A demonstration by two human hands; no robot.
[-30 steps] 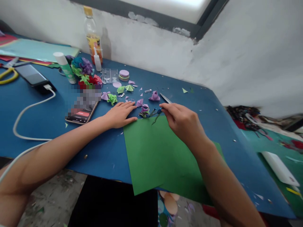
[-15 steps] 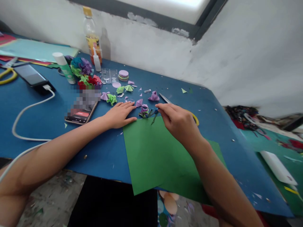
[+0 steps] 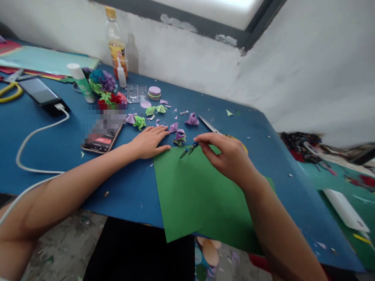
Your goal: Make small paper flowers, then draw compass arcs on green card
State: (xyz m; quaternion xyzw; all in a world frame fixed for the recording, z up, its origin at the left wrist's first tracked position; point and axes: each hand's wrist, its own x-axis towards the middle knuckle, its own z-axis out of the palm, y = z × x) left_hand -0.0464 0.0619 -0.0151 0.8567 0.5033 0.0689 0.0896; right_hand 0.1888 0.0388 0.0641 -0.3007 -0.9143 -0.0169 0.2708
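A green paper sheet [image 3: 193, 195] lies on the blue table [image 3: 58, 152] and hangs over its near edge. My left hand [image 3: 149, 141] rests flat, fingers stretched, on the sheet's far left corner. My right hand [image 3: 227, 156] pinches the top of a small blue drawing compass [image 3: 189, 149], whose legs point left and down onto the sheet near its far edge. Small folded purple and green paper pieces [image 3: 179, 136] lie just beyond the compass.
Scissors [image 3: 211, 125] lie behind my right hand. A phone [image 3: 101, 142] sits left of my left hand, and a second phone [image 3: 41, 93] with a white cable [image 3: 32, 136] lies far left. Paper flowers [image 3: 104, 84], a glue stick [image 3: 80, 82] and a bottle [image 3: 115, 43] stand at the back.
My right hand has drawn slightly toward me and the compass now leans further left over the sheet, uncovering more of the scissors. My left hand has stayed put.
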